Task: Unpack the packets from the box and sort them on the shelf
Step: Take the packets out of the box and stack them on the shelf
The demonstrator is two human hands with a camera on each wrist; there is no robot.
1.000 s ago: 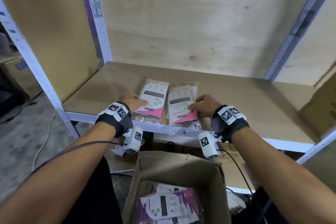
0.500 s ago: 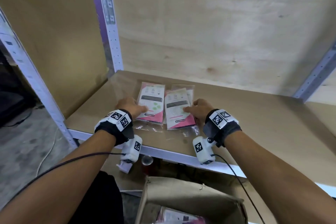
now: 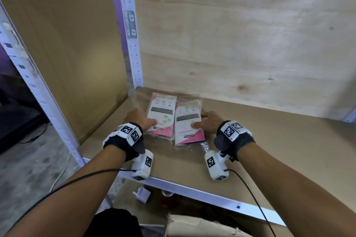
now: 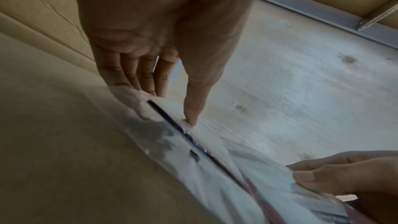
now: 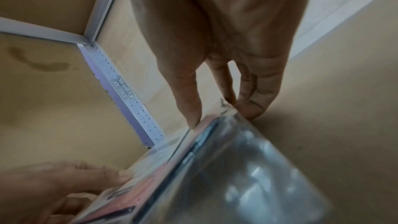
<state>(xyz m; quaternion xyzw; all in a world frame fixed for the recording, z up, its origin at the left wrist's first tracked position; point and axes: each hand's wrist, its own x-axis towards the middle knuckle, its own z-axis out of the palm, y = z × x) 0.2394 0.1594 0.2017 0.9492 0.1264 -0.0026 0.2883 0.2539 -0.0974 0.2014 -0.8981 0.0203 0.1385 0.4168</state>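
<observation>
The left hand and the right hand have pushed their two piles deeper onto the shelf than half a second ago, when the packets lay close to the front lip; now both piles sit well in from the front edge, near the back corner by the perforated upright. I take this as the placing step nearly finished for this batch, with the hands only squaring up the piles.

The left hand lies with its fingers fairly straight along the outer edge of the left packet pile, its thumb pressing down on the top face (a light, flat hold, not a closed grasp). The right hand mirrors it: thumb on top of the right packet pile, fingers tucked against its far side and touching the shelf board. Neither hand is wrapped round anything.

Between the hands the two piles lie side by side, edges touching or slightly overlapping; I cannot tell which. Clear wrapper trails toward the person from the right pile.

Below the wrists, under the shelf edge, the box shows only its torn rim, so what remains inside cannot be seen.
</observation>
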